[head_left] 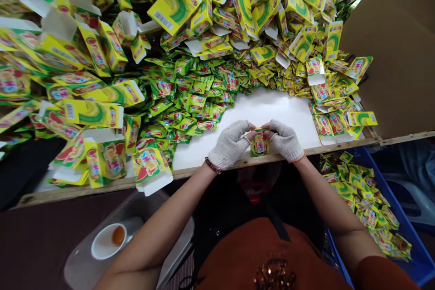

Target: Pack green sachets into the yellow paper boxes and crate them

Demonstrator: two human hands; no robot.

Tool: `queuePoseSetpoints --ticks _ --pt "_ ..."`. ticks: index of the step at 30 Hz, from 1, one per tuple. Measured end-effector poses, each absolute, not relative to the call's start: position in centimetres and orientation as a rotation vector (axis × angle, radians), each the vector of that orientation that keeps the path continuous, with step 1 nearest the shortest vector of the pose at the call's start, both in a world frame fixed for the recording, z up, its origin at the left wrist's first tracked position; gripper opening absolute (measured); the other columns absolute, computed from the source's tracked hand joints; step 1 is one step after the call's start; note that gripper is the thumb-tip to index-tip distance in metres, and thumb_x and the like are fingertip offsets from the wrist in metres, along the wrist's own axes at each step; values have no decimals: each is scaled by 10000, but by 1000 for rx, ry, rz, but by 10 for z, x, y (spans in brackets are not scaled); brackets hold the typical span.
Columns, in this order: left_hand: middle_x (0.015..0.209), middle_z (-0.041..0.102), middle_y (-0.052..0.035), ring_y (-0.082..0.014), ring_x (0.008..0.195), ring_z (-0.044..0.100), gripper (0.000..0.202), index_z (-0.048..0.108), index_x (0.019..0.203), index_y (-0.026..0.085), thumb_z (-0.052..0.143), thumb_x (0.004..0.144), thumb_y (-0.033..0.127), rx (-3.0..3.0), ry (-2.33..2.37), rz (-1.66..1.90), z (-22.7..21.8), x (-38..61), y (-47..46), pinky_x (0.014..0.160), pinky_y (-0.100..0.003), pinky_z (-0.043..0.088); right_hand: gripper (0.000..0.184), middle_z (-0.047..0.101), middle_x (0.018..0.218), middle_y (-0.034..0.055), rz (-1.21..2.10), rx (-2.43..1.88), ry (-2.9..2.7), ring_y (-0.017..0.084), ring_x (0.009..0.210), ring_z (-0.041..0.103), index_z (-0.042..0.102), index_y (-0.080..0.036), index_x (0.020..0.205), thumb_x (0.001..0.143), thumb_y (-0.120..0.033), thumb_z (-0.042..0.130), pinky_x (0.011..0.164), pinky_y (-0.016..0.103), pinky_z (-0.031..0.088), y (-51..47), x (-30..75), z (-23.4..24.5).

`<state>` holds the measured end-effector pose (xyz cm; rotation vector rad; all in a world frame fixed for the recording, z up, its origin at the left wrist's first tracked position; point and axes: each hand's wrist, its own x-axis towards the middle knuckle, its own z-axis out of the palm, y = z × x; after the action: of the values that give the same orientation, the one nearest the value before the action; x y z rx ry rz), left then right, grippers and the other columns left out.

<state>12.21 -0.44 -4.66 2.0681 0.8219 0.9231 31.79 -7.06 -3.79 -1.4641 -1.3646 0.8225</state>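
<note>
Both my hands wear white knit gloves with the fingertips cut off. My left hand point(231, 144) and my right hand point(285, 139) meet at the near edge of the white table point(272, 108). Together they pinch a small stack of green and yellow sachets point(260, 143) standing upright between the fingers. A loose heap of the same sachets point(197, 95) lies just beyond my hands. Behind it rises a big pile of open yellow and green cartons point(176, 9).
A brown cardboard sheet point(394, 54) stands at the right. Below the table at the right a blue crate point(401, 217) holds several sachets. At the lower left a white bowl point(107, 241) with brown liquid sits on a grey stool. Cartons point(102, 158) crowd the table's left edge.
</note>
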Motion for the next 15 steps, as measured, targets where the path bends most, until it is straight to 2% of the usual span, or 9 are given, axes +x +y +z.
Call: queuePoseSetpoints --ticks 2,4,6,7,9,11,13,15 --pt "1078 673 -96 -233 1017 629 269 628 1058 188 540 903 389 2108 935 939 -40 122 7 940 -384 505 403 663 814 33 844 -1413 -1171 173 689 591 677 -229 992 833 -587 584 627 316 490 -75 332 -36" --pt "1129 642 -114 -266 1097 594 271 609 1083 186 555 885 363 2175 1092 965 -31 124 24 1012 -422 464 595 625 747 37 836 -1344 -1029 166 585 535 635 -258 1073 875 -751 368 528 306 428 -81 350 -29" --pt "1215 603 -137 -322 1215 524 291 599 1109 191 592 852 327 2250 1271 937 -21 128 44 1077 -484 398 710 611 722 44 820 -1304 -975 173 560 522 608 -277 1111 884 -799 184 505 309 407 -80 367 -19" --pt "1287 568 -152 -362 1288 461 334 590 1136 196 621 828 323 2275 1375 906 -18 131 55 1101 -533 353 701 620 741 48 821 -1299 -966 176 581 542 603 -279 1104 889 -794 178 518 313 421 -76 374 -15" --pt "1428 468 -169 -439 1391 311 463 567 1197 212 690 772 348 2304 1574 810 -15 139 75 1111 -640 255 588 657 851 59 826 -1328 -995 184 693 611 601 -263 1073 902 -743 308 598 331 481 -56 385 -13" --pt "1486 409 -165 -476 1411 236 541 558 1222 225 734 733 377 2353 1701 682 -18 145 90 1090 -707 190 475 670 994 78 740 -1464 -1112 197 827 647 603 -226 1077 888 -639 462 708 354 522 -27 395 -18" --pt "1451 442 -151 -456 1366 293 510 568 1208 226 727 744 367 2440 1725 548 -24 149 97 1062 -699 229 429 647 1132 119 504 -1708 -1300 223 940 635 614 -181 1138 853 -500 576 823 382 522 5 406 -27" --pt "1382 487 -152 -421 1278 385 423 582 1185 221 680 782 308 2495 1700 448 -31 151 95 990 -644 337 485 573 1291 161 229 -1982 -1424 271 1076 588 591 -157 1247 810 -366 628 941 422 483 31 416 -38"
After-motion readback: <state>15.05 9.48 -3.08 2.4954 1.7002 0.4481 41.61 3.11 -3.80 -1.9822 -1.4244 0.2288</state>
